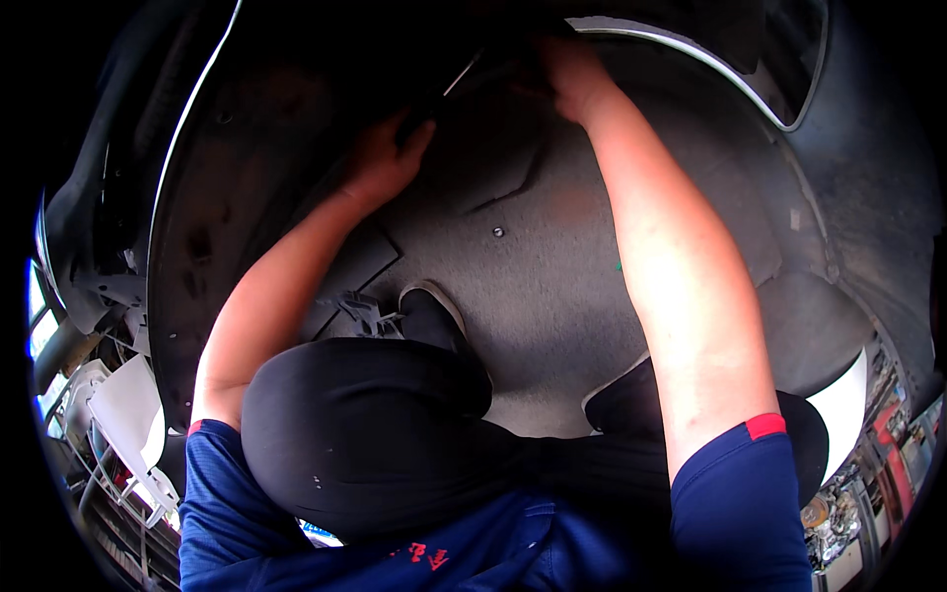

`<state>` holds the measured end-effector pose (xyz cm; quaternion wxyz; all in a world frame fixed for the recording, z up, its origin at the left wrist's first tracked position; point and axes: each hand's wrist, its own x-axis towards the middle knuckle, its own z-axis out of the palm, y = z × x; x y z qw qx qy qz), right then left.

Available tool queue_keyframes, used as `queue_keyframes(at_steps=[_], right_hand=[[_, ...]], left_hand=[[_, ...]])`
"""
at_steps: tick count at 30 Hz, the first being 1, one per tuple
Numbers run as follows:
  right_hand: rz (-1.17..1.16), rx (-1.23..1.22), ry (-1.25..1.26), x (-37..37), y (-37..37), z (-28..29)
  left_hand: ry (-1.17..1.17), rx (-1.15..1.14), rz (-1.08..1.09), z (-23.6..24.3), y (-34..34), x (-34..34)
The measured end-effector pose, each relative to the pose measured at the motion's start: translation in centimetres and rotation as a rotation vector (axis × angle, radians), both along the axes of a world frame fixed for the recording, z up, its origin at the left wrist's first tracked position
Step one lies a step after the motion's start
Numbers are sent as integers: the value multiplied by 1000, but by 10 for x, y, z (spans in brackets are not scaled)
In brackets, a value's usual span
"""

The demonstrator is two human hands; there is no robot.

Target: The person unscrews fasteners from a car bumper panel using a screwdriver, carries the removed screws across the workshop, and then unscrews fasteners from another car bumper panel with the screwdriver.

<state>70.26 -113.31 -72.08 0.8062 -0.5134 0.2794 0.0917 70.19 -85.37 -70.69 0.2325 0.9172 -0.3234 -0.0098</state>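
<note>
My left hand [383,163] reaches forward into deep shadow, its thumb raised and its fingers curled against something dark that I cannot make out. Just beyond the thumb, a thin bright strip or rod [464,75] slants up and right; I cannot tell whether the hand touches it. My right hand [570,71] is farther forward and to the right, with its fingers lost in the dark near the end of a pale curved edge [671,41]. Below and between the hands, a small round metal piece [498,232] lies on the grey floor [533,296].
A large dark curved panel [187,247] with a bright rim stands close on my left. By my shoe [434,306] lies a dark plastic bracket-like part [367,314]. Another dark body panel [878,187] curves along the right. White panels [130,409] and clutter lie behind at the left.
</note>
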Motion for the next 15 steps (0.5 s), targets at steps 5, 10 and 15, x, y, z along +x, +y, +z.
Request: queue_keyframes(at_steps=[5,10,15], right_hand=[[50,-41,19,-8,5,30],[28,-94,-79,-10,4,25],[4,-116,-77,-8,2,19]], left_hand=[[596,-124,145,13,4,-2],[669,32,353,17,-5,3],[38,-11,115,15,-11,-8]])
